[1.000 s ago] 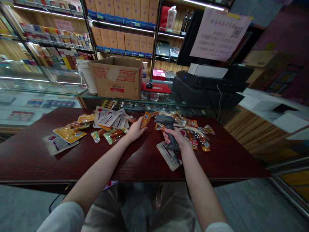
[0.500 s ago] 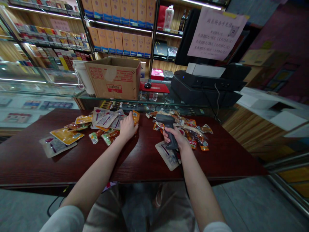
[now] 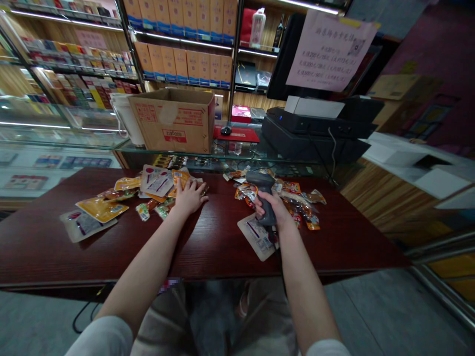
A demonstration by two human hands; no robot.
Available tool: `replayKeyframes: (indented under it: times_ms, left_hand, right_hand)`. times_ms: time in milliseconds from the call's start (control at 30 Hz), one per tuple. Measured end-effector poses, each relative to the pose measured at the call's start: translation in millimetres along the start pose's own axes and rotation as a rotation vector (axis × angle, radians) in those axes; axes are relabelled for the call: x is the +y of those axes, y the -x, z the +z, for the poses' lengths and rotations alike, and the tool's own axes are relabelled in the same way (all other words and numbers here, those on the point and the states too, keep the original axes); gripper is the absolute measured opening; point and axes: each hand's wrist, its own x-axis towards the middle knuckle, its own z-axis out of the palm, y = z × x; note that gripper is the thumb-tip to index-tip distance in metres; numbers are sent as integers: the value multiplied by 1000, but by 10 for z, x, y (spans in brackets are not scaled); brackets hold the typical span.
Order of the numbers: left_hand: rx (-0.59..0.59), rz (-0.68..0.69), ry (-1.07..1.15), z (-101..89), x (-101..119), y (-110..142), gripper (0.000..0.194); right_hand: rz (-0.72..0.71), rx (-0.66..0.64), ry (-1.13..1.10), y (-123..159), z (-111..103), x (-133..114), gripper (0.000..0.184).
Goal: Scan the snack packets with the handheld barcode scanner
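Note:
My left hand (image 3: 190,197) lies palm down with its fingers apart on the left pile of snack packets (image 3: 154,180), touching an orange packet (image 3: 180,177) at the fingertips. My right hand (image 3: 269,207) grips a grey handheld barcode scanner (image 3: 262,192), whose head points up and away from me. A cable runs down from it. Small orange sachets (image 3: 297,198) lie just beyond and right of that hand. A flat vacuum-sealed packet (image 3: 257,237) sits below the scanner, and a yellow packet (image 3: 102,209) lies at the left of the dark red wooden table (image 3: 92,252).
A glass display counter (image 3: 222,151) stands behind the table, with a cardboard box (image 3: 172,121), a white jug (image 3: 124,118), a mouse on a red mat (image 3: 237,134) and a black till printer (image 3: 315,133) on it. Stocked shelves (image 3: 181,59) rise behind.
My left hand has moved left and opened, and the orange packet it was beside now lies on the left pile. The scanner has tilted slightly in my right hand.

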Motion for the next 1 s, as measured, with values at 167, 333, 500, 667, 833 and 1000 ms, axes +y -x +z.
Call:
replayKeyframes:
  times_ms: [167,333,500,667,833,1000]
  left_hand:
    - [-89,-170,2,-60,0,2,50]
    - [-65,-265,-17,-119,-20,28,46]
    - [121,-150,2,-87,126,-74,38]
    - [18,-1,379,56,382,-657,43]
    - [-2,31,554,289,626,-1249,42]
    - [-41,-7,550,473,721,-1397,31]
  right_hand:
    - [-79,91,8,7,-125,-95,38]
    - [-62,138,-5,-15,-203,-104,40]
    - [-40,248,62,-41,-210,-95,37]
    - [-33,283,64,-75,-241,-82,37]
    - [-64,287,61,-129,-292,-12,41]
    - [-43,270,64,-128,-273,-25,44]
